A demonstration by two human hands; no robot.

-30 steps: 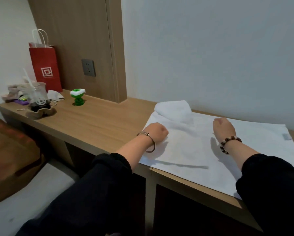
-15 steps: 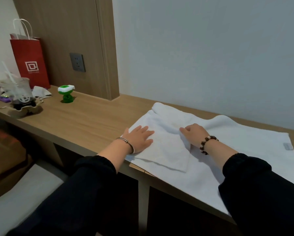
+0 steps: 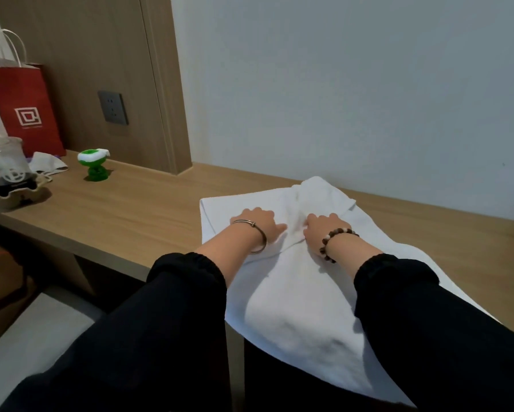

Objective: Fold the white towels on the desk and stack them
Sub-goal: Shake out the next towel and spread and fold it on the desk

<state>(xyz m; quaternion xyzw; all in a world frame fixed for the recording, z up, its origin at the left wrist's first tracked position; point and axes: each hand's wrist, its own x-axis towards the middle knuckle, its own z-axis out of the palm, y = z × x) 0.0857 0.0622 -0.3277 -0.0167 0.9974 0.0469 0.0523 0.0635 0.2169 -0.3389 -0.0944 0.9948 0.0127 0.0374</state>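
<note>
Fingers (image 3: 264,215) grip towel (image 3: 294,292), red bag (image 3: 26,114) far L

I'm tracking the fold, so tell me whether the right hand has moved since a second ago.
Yes. The right hand has slid left across the white cloth towel, toward the brown wooden wall panel and the left hand.

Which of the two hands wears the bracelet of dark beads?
The right hand: its wrist carries the beaded bracelet. The left hand wears a thin metal bangle instead.
</note>
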